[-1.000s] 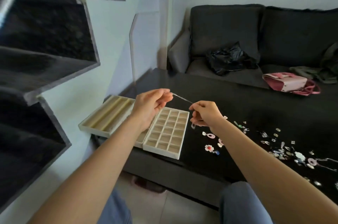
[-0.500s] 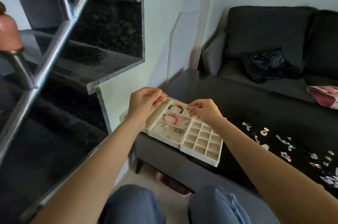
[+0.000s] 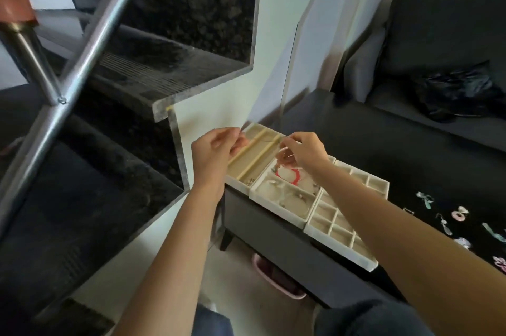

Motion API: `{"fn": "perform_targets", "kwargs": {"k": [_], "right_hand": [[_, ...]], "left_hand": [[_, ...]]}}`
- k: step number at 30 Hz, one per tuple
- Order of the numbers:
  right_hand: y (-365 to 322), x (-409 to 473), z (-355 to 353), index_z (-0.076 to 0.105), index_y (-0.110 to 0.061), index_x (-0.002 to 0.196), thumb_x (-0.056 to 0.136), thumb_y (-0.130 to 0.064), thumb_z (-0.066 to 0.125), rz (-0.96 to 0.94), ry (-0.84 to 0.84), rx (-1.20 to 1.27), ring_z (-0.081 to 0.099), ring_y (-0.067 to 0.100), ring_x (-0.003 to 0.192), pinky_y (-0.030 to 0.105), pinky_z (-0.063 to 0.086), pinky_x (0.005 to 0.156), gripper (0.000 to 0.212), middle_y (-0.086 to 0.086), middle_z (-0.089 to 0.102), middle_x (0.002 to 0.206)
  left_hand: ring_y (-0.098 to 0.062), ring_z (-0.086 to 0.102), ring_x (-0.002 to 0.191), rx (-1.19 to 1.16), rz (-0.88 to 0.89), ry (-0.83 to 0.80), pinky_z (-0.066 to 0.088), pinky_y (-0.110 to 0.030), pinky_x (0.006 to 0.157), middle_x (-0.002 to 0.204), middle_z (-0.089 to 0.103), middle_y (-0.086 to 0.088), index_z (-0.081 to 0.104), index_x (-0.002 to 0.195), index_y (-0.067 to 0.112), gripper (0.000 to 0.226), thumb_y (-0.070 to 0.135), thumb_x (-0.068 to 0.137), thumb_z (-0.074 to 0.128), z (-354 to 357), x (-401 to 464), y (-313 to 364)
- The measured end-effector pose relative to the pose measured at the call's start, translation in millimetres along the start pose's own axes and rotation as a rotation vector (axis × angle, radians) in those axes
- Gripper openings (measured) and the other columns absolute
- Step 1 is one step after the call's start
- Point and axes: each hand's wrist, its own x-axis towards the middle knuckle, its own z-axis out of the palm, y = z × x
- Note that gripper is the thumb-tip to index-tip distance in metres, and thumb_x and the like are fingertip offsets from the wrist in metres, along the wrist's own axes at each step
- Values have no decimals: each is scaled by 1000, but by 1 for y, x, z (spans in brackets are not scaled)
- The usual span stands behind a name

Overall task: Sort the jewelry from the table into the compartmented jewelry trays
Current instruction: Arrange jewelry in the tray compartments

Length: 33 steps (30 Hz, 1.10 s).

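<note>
just one cam here, head-mounted wide angle, looking forward and down past both forearms. it faces the left end of the dark table (image 3: 369,149) where the trays (image 3: 276,201) sit close in, staircase (image 3: 137,83) filling the left side, sofa (image 3: 438,42) up right, so no overlap to compare

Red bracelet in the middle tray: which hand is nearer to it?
Right. The right hand hovers just above the red bracelet; the left hand is off to its left, beyond the long-slot tray.

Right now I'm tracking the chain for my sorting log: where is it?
In the head view, the thin chain is stretched between the left hand and right hand, just above the long-slot tray at the table's left end.
</note>
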Motion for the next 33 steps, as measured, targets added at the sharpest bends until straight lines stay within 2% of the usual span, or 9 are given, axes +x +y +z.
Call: {"fn": "perform_targets", "kwargs": {"k": [7, 11, 15, 17, 19, 22, 24, 28, 33], "right_hand": [[-3, 32, 36, 58, -5, 82, 99, -10, 43, 48, -154, 177, 67, 26, 66, 31, 58, 60, 23, 17, 68, 79], [-6, 43, 56, 58, -3, 85, 100, -12, 43, 26, -213, 196, 66, 20, 62, 25, 57, 56, 22, 14, 67, 75], [-3, 49, 72, 59, -4, 82, 99, -11, 44, -20, -247, 166, 67, 23, 65, 28, 59, 61, 23, 14, 68, 75], [1, 51, 77, 60, -4, 83, 99, -11, 46, -74, -267, 88, 67, 23, 67, 27, 58, 62, 23, 15, 69, 79], [4, 53, 81, 64, -2, 86, 97, -14, 49, -204, -260, -142, 66, 22, 71, 28, 56, 66, 22, 14, 69, 82], [8, 56, 86, 69, -5, 93, 95, -21, 52, -366, -275, -467, 61, 20, 76, 31, 48, 71, 24, 9, 69, 84], [7, 58, 87, 70, -9, 97, 95, -25, 52, -396, -279, -550, 62, 19, 78, 31, 48, 74, 24, 6, 69, 84], [0, 61, 90, 69, -9, 100, 97, -22, 50, -382, -278, -478, 69, 17, 74, 20, 51, 66, 23, 6, 72, 81], [-3, 62, 97, 67, -3, 97, 97, -17, 51, -338, -306, -354, 70, 23, 72, 38, 57, 78, 21, 11, 72, 79]], "left_hand": [[-9, 68, 71, 8, -43, 42, 55, -20, 73, 72, 71, -2, 65, 81, 11, 13, 4, 90, 58, -8, 24, -30], [-11, 69, 69, 22, -47, 33, 53, -19, 66, 74, 70, -5, 65, 83, 7, 11, 3, 90, 58, -14, 31, -40], [-15, 69, 74, 47, -20, 52, 54, -22, 70, 78, 71, -7, 65, 89, 5, 7, 4, 91, 58, -21, 36, -42], [-15, 70, 76, 63, -11, 26, 56, -26, 74, 77, 72, -3, 65, 88, 8, 9, 5, 91, 58, -21, 36, -40], [-14, 70, 76, 70, -11, -15, 57, -28, 77, 76, 72, -2, 66, 89, 7, 9, 5, 91, 58, -20, 35, -38], [-12, 70, 75, 76, 8, -34, 56, -24, 75, 79, 72, -3, 66, 94, 3, 10, 4, 91, 57, -18, 35, -33], [-13, 71, 75, 98, 19, -32, 55, -21, 70, 79, 72, -3, 66, 94, 3, 10, 4, 91, 57, -20, 36, -32], [-13, 70, 74, 98, 18, 25, 52, -18, 67, 80, 71, -4, 65, 99, -2, 13, 4, 91, 57, -29, 41, -32], [-11, 69, 71, 96, 33, 32, 53, -19, 68, 78, 70, -4, 65, 95, 0, 10, 2, 91, 57, -33, 41, -29]]}}
